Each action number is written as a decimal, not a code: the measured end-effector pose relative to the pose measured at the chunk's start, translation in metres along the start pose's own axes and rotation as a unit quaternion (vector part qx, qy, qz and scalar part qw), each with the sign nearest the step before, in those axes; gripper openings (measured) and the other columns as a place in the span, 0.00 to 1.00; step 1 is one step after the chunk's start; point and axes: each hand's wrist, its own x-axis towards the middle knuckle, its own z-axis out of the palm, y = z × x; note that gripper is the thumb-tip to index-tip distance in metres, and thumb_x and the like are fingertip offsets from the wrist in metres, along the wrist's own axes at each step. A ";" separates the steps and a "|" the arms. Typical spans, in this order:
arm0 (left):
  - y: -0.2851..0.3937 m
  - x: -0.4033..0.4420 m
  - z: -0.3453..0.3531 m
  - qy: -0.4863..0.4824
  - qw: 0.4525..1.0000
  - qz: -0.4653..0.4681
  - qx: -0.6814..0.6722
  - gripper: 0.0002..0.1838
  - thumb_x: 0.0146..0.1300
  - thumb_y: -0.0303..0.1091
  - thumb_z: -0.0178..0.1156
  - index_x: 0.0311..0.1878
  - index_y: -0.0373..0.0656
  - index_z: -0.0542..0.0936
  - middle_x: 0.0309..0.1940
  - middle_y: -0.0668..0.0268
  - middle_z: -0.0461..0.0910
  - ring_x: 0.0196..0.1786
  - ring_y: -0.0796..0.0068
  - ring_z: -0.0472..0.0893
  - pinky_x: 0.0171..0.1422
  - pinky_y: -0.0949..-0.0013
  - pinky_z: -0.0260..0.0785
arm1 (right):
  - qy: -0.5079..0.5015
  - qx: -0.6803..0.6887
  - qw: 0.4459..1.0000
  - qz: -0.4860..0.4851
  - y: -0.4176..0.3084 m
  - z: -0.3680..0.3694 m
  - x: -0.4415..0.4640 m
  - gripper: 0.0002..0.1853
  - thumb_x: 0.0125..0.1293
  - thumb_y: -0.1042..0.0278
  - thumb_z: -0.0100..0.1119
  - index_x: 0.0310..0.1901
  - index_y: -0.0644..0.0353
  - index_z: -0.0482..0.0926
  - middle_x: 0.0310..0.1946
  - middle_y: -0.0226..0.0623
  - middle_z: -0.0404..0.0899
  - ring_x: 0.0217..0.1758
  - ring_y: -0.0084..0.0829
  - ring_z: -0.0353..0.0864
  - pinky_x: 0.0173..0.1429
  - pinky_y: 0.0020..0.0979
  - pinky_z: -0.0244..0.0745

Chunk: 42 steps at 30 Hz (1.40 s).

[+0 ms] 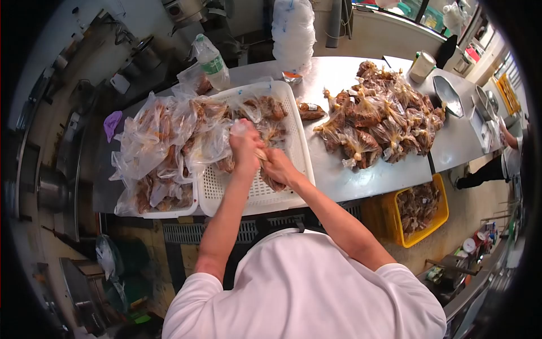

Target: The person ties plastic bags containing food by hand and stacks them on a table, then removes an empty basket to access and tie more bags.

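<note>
Above the white perforated basket [255,198], my left hand [245,146] and my right hand [276,166] are closed close together around the gathered neck of a clear plastic bag. The bag of brown food [272,182] hangs under my right hand, partly hidden by it. My left hand is slightly blurred. More bagged brown pieces [270,107] lie at the far end of the basket. On the left, a heap of loose clear plastic bags [155,133] with brown contents covers a second white tray [175,212].
A large pile of knotted bags [384,116] lies on the steel table [339,183] to the right. A plastic bottle [212,62] and a tall clear stack [293,37] stand behind. A yellow crate [442,210] sits below the right side. Another person [511,152] stands far right.
</note>
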 end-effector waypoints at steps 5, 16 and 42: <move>0.047 0.075 -0.063 -0.004 0.980 -0.020 -0.196 0.07 0.73 0.37 0.63 0.44 0.50 0.73 0.22 0.77 0.68 0.17 0.85 0.63 0.17 0.73 0.52 | -0.153 0.082 0.977 0.123 -0.020 -0.017 -0.005 0.16 0.75 0.62 0.52 0.37 0.67 0.82 0.22 0.51 0.76 0.26 0.44 0.72 0.39 0.42 0.73; 0.005 0.021 -0.078 -0.428 0.662 0.138 0.600 0.16 0.65 0.44 0.68 0.46 0.41 0.82 0.30 0.58 0.83 0.37 0.60 0.85 0.44 0.60 0.75 | -0.198 -0.180 0.957 -0.113 -0.013 -0.056 0.014 0.12 0.67 0.63 0.60 0.35 0.66 0.80 0.29 0.52 0.79 0.37 0.51 0.80 0.41 0.46 0.74; 0.011 -0.040 -0.011 -0.062 0.814 0.370 0.445 0.24 0.51 0.27 0.69 0.54 0.46 0.78 0.29 0.65 0.82 0.35 0.60 0.82 0.57 0.59 0.67 | 0.062 0.200 0.963 0.172 -0.034 -0.026 0.011 0.07 0.71 0.75 0.57 0.46 0.66 0.80 0.33 0.33 0.84 0.34 0.20 0.79 0.38 0.28 0.76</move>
